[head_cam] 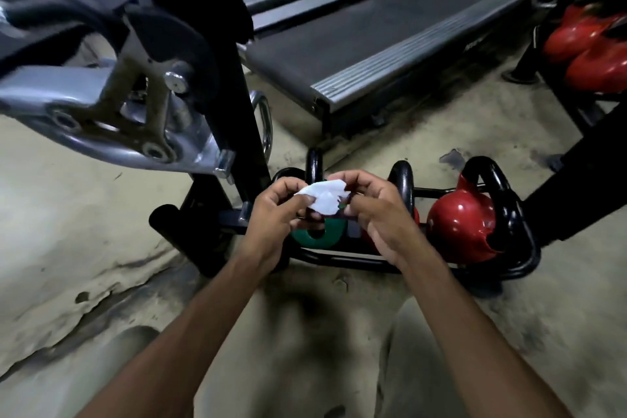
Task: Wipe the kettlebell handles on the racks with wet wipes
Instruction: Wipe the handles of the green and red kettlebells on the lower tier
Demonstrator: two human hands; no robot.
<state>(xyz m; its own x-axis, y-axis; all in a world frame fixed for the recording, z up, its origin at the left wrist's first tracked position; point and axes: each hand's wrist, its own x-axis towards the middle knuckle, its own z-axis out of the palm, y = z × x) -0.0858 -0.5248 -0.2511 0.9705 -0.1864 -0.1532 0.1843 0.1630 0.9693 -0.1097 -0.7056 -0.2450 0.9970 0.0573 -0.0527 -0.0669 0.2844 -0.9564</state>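
Head view: near the middle of the frame we see the wet wipe (324,198), held in the air between both hands, above the low rack (339,260) on the floor (84,231). Its long axis runs roughly from 9 o'clock to 3 o'clock, hand to hand, and one loose corner droops toward 6 o'clock. It is white, crumpled and bunched into folds with ragged edges, not spread flat.

The left hand (274,214) has its fingers curled and pinches the wipe's 9 o'clock end between thumb and fingertips. The right hand (376,210), also curled, pinches the 3 o'clock end.

Under the hands a green kettlebell (312,236) sits in the rack, partly covered by the left hand. At 3 o'clock from the wipe stands a glossy red kettlebell (461,227) with its black handle (488,180) upright. Between the two, a second black handle (402,180) rises just behind the right hand; we cannot tell much of the bell under it.

At 2 o'clock more red kettlebells (593,51) rest on a taller rack. A treadmill (373,27) lies at 12 to 1 o'clock, and a silver machine bracket (101,102) fills 10 o'clock.
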